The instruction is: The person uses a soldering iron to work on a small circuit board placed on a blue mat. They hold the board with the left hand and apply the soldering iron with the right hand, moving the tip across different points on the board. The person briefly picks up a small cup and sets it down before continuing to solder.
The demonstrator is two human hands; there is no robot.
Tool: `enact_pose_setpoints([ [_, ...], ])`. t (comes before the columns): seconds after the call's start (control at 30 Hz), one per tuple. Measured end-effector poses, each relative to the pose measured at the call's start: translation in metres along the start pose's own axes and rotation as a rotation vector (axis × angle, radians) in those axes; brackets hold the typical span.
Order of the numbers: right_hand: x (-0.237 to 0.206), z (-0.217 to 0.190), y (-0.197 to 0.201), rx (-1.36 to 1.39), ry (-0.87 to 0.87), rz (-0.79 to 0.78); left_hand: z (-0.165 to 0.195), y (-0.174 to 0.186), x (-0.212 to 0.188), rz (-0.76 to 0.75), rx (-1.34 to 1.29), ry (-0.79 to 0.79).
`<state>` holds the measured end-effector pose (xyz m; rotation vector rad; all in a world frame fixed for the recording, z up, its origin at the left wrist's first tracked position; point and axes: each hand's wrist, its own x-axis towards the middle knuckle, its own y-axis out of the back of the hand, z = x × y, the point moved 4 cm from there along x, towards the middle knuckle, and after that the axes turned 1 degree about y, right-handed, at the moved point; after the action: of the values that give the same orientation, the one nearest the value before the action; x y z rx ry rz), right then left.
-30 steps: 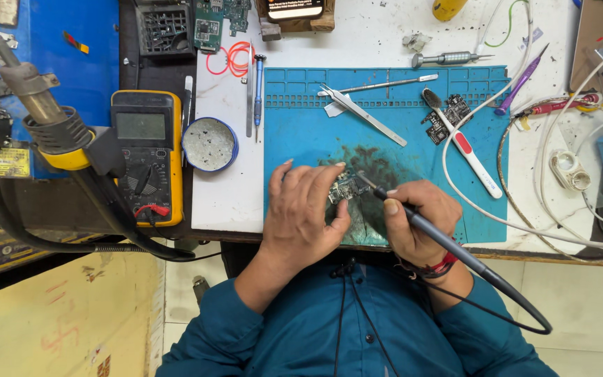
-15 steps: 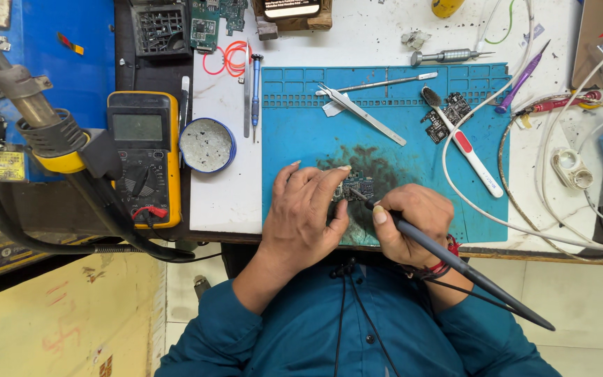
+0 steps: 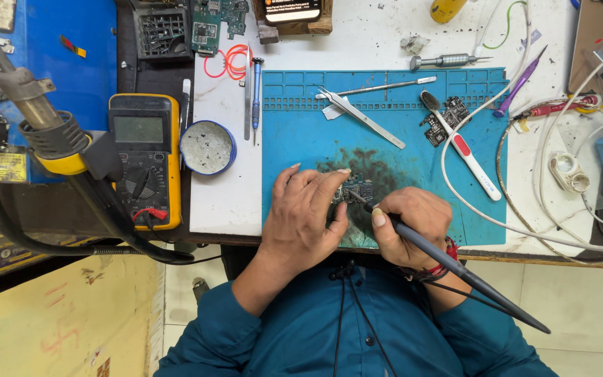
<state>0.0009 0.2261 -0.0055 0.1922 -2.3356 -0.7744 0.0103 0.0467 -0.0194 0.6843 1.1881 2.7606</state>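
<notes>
- Soldering on a small board (image 3: pixel 354 190): that's my read of the step in hand. It lies flat on the blue mat (image 3: pixel 294 132), on the dark stained patch near the mat's front edge, between my two hands.
- Left hand (image 3: pixel 306 216): lying on the mat, fingers (image 3: pixel 335 180) spread and curled, tips touching the board's left edge to pin it. Not pinching anything.
- Right hand (image 3: pixel 413 225): closed round the iron (image 3: pixel 455 269) in a pen grip, thumb on top. The tip sits on or just above the board; can't tell if it touches.
- The iron's cord runs back past my right wrist, off the bench (image 3: pixel 225 202).
- Next move, as I judge it: keep the board held down, keep the tip on one joint only, no sliding. The parts are too small to make out from here, so go slowly.
- Nearby but untouched: tweezers (image 3: pixel 361 115) and a brush (image 3: pixel 458 143) further back on the mat, a second board (image 3: pixel 444 120) under the brush, a round tin (image 3: pixel 207 147) just left of the mat, a yellow meter (image 3: pixel 144 157) beyond it.
- Hot-air nozzle (image 3: pixel 40 115) parked at far left, well apart.
</notes>
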Motion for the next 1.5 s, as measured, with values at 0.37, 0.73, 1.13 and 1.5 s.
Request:
enact_pose_setpoints([
  [0.37, -0.0014, 0.0, -0.0002, -0.008, -0.002, 0.005, 0.0, -0.0003, -0.0012, -0.003, 0.007, -0.002],
  [0.73, -0.0017, 0.0006, -0.0002, 0.0, 0.01, 0.011, -0.0006, -0.0006, -0.0008, -0.009, 0.008, 0.011],
  [1.13, -0.0035, 0.0013, -0.001, -0.021, 0.008, 0.01, -0.001, -0.0001, -0.0011, -0.007, -0.006, 0.015],
  [1.5, -0.0033, 0.0017, -0.0004, -0.026, 0.01, 0.022, -0.0011, -0.0021, -0.0016, -0.001, 0.005, 0.012],
])
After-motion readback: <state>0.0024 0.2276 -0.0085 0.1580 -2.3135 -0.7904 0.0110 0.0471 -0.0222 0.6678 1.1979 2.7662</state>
